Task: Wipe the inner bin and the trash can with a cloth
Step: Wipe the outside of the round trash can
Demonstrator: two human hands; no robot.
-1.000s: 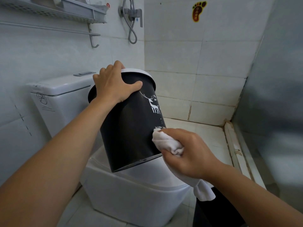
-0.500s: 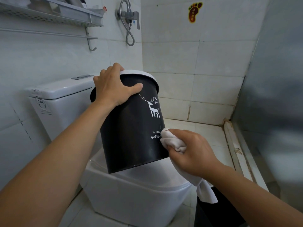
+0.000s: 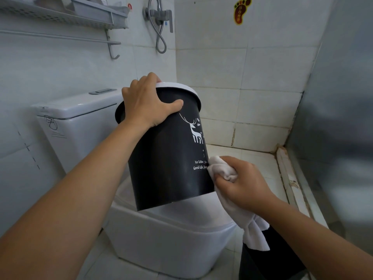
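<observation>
A black trash can (image 3: 165,158) with a white rim and a white deer print hangs tilted above the closed toilet lid. My left hand (image 3: 145,104) grips its rim from above, fingers curled over the edge. My right hand (image 3: 242,184) holds a bunched white cloth (image 3: 219,168) against the can's lower right side, beside the printed words. The cloth's loose end hangs below my wrist. A second dark container (image 3: 266,259), only partly in view, stands on the floor under my right forearm.
The white toilet (image 3: 171,239) with its cistern (image 3: 80,118) fills the lower middle. A shelf and towel rail (image 3: 60,37) hang on the left wall, and a shower valve with hose (image 3: 159,21) sits in the corner. A grey partition (image 3: 333,118) closes the right side.
The can has turned a little, so more of the printed words show. My right hand with the cloth has slid rightward along the can's lower side. My left hand keeps its hold.
</observation>
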